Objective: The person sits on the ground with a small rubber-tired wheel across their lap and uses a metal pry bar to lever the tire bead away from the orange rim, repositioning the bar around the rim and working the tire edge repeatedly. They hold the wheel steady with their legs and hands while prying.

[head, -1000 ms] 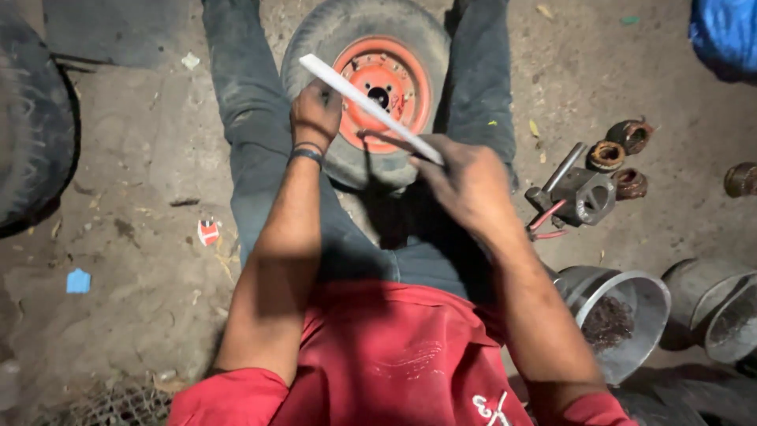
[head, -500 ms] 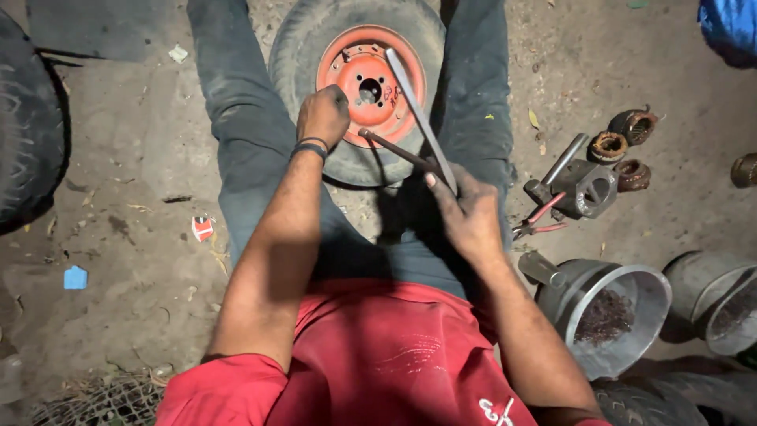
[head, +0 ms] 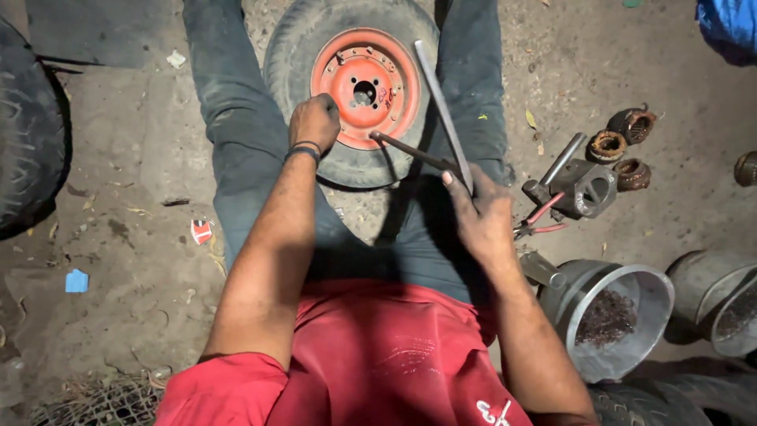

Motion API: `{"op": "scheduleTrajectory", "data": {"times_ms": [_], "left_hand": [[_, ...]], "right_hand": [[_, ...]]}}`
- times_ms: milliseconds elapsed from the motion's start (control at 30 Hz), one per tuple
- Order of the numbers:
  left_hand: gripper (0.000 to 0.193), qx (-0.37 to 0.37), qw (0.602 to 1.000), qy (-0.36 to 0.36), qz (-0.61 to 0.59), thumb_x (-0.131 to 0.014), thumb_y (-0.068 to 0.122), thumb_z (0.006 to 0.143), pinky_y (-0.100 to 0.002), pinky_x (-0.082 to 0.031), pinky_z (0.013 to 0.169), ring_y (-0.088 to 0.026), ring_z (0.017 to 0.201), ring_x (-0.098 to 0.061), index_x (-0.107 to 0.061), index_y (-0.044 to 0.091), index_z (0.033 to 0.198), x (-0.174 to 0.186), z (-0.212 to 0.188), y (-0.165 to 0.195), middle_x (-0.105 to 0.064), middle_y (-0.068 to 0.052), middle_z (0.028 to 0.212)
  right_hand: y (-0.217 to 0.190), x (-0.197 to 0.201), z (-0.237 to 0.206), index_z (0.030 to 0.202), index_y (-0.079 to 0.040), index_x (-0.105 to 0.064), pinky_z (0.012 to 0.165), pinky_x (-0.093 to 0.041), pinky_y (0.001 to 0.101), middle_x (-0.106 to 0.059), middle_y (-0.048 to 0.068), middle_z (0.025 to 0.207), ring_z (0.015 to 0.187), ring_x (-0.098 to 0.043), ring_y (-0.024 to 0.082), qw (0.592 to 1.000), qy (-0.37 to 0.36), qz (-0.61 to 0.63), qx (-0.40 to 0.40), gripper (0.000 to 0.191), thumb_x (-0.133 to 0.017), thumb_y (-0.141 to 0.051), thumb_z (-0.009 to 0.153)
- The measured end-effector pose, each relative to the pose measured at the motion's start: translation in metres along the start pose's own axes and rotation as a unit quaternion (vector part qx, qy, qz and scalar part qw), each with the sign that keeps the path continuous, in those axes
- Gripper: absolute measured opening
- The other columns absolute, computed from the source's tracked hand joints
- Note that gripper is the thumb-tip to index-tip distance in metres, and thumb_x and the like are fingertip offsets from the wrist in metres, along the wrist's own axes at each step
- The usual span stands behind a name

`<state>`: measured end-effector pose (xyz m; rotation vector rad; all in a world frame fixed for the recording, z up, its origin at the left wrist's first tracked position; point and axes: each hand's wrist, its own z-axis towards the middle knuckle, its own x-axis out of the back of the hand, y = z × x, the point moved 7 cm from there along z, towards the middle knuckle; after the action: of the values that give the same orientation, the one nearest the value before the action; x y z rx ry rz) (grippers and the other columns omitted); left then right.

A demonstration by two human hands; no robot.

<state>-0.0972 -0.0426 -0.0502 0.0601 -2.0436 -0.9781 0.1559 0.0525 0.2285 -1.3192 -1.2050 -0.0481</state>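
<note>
Head view: the lower rim of the small wheel is partly covered by the left hand, and its top edge is cut off by the frame; the tips of both tools under the right hand's palm cannot be made out. The left hand is curled into a fist, knuckles pressed on the tyre at the orange rim's lower left; the right hand, at centre right, is clenched around a flat metal bar and a thin dark rod; the rod's tip meets the rim's edge. The wheel lies flat on the dirt floor between the person's legs, upper centre; its black tyre is dusty.
</note>
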Motion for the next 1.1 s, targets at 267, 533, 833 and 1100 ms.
{"op": "scheduleTrajectory", "data": {"times_ms": [267, 533, 833, 1100], "left_hand": [[0.03, -0.077, 0.989, -0.087, 0.092, -0.06, 0.018, 0.086, -0.05, -0.052, 0.09, -0.039, 0.101, -0.067, -0.077, 0.022, 0.11, -0.01, -0.013, 0.013, -0.073, -0.017, 0.107], [0.029, -0.062, 0.988, -0.09, 0.113, -0.063, 0.021, 0.087, -0.05, -0.052, 0.095, -0.04, 0.102, -0.068, -0.077, 0.016, 0.111, 0.004, -0.014, 0.017, -0.073, -0.019, 0.108], [0.03, -0.117, 0.962, 0.141, 0.203, -0.072, 0.032, 0.091, -0.056, -0.052, 0.073, -0.046, 0.082, -0.068, -0.075, 0.003, 0.1, 0.143, -0.069, 0.002, -0.072, -0.026, 0.088], [0.048, -0.059, 0.985, 0.119, 0.112, -0.072, 0.046, 0.094, -0.054, -0.052, 0.074, -0.047, 0.082, -0.066, -0.072, 0.0, 0.084, 0.171, -0.131, -0.044, -0.068, -0.027, 0.084]], "right_hand": [[0.013, 0.001, 0.06, 0.121, -0.003, -0.071, 0.076, -0.055, 0.0406, -0.074, 0.023, 0.094, 0.081, -0.073, 0.032, 0.99, -0.1, -0.081, 0.056, 0.036, -0.071, -0.03, 0.097], [-0.027, -0.01, 0.059, 0.111, -0.012, -0.076, 0.065, -0.055, 0.0509, -0.072, 0.018, 0.081, 0.072, -0.07, 0.043, 0.973, -0.045, -0.158, 0.162, 0.029, -0.076, -0.031, 0.089], [-0.036, -0.025, 0.044, 0.098, -0.005, -0.063, 0.058, -0.052, 0.0544, -0.072, 0.019, 0.083, 0.069, -0.069, 0.042, 0.966, 0.062, -0.208, 0.143, 0.032, -0.075, -0.034, 0.09], [-0.008, -0.018, 0.058, 0.101, -0.005, -0.066, 0.063, -0.052, 0.0566, -0.072, 0.021, 0.083, 0.073, -0.069, 0.045, 0.964, 0.072, -0.2, 0.159, 0.031, -0.074, -0.034, 0.09]]}}
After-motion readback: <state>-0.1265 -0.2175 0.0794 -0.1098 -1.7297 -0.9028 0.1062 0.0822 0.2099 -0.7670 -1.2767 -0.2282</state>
